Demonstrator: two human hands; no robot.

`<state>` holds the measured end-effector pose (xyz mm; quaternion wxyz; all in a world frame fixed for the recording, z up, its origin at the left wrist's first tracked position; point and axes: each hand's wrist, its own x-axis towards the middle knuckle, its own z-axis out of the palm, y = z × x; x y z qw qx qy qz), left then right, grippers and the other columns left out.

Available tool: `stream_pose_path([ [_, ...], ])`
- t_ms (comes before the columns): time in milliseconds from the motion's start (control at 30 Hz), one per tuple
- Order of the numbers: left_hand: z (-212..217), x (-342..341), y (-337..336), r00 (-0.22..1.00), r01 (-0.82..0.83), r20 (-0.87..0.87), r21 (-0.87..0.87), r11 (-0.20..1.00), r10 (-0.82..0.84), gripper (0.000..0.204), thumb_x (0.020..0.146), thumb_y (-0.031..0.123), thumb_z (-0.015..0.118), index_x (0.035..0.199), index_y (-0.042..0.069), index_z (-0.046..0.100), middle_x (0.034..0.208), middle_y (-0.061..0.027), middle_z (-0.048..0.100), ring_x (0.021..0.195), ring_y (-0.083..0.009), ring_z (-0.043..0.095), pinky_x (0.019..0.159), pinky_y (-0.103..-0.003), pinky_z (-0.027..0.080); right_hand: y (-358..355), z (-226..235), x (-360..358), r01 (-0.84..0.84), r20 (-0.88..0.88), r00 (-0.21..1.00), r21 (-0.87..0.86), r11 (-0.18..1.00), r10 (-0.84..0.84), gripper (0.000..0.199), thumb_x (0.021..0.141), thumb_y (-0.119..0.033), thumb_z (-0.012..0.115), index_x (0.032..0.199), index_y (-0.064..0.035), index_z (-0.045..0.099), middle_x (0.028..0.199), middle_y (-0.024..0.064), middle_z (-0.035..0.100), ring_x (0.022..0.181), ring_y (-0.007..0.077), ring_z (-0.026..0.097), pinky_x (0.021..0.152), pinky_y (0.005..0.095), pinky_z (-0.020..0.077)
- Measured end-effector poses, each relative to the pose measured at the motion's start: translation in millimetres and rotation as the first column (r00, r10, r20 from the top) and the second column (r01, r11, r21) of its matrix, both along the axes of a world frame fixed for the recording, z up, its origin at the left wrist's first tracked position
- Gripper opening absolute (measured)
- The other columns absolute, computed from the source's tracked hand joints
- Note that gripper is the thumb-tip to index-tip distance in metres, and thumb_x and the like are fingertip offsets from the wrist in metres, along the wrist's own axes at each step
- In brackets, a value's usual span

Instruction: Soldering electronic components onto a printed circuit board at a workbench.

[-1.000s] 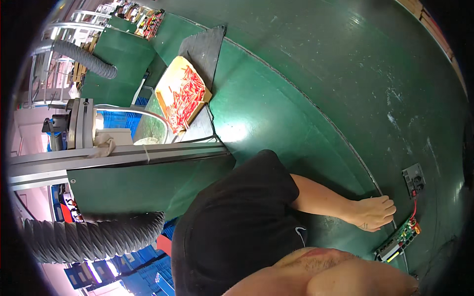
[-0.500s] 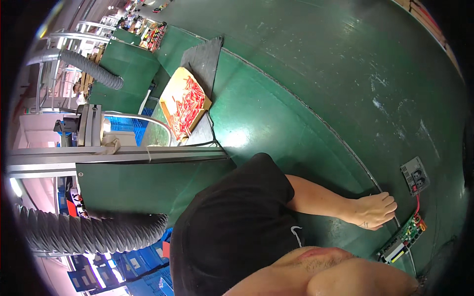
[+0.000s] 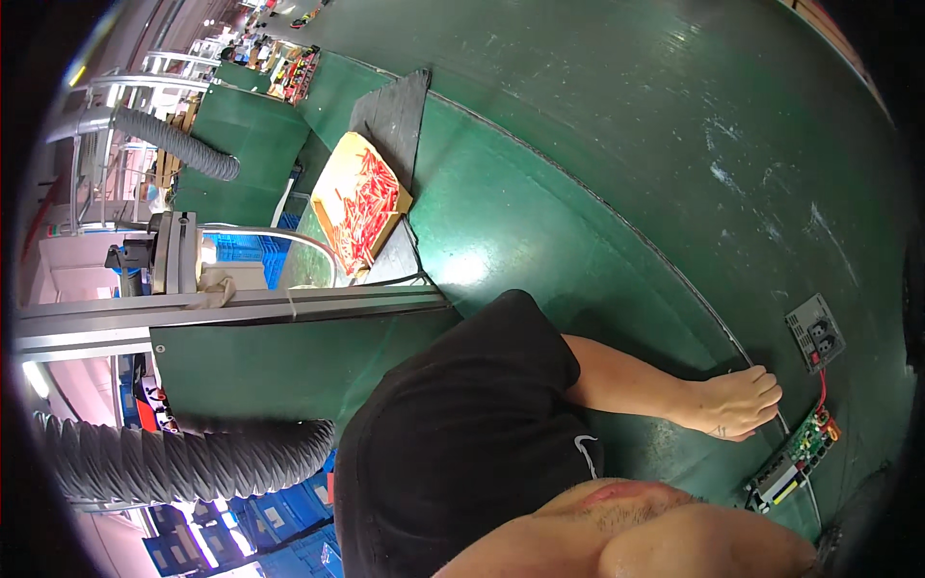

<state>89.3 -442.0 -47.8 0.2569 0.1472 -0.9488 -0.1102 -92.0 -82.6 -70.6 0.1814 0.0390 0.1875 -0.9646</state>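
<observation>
Head view: green conveyor belt is the landmark.
Hand: flat on belt, fingers loosely spread, holding nothing; which hand unclear.
Circuit board: just beside hand, near belt's edge.
Grey socket module: on belt, red-wired to board.

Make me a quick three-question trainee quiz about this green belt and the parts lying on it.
1. True or false: the hand rests on the belt beside the circuit board.
2. What joins the board to the grey socket module? A) red wire B) blue tape C) nothing
3. Fill in: the cardboard tray holds ____ small parts.

Key: 1 true; 2 A; 3 red
</observation>
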Motion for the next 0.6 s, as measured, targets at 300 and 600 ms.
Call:
stream_pose_path([
  [300, 2, 3, 0, 0.999, -0.002, -0.033, -0.006, 1.0, 0.002, 0.034, 0.069, 0.034, 0.068, 0.081, 0.003, 0.059, 0.085, -0.0064, 0.052, 0.08, -0.0213, 0.049, 0.069, -0.034, 0.038, 5, 23, -8, 0.046, 0.017, 0.999, 0.005, 0.999, -0.046, 0.052, 0.1, -0.032, 0.041, 0.141, 0.0004, 0.041, 0.139, 0.0209, 0.049, 0.115, 0.0309, 0.059, 0.092, 0.0398, 0.0566],
  [600, 0, -8, -4, 0.985, 0.14, -0.13, 0.22, 0.965, -0.113, 0.022, 0.069, 0.026, 0.068, 0.075, 0.005, 0.062, 0.078, -0.0109, 0.055, 0.076, -0.0298, 0.055, 0.066, -0.041, 0.043, 107, 91, 56, 0.362, -0.069, 0.93, 0.018, 0.932, -0.36, 0.052, 0.099, -0.028, 0.043, 0.142, 0.0014, 0.039, 0.142, 0.0218, 0.047, 0.117, 0.0315, 0.058, 0.095, 0.0397, 0.0557],
])
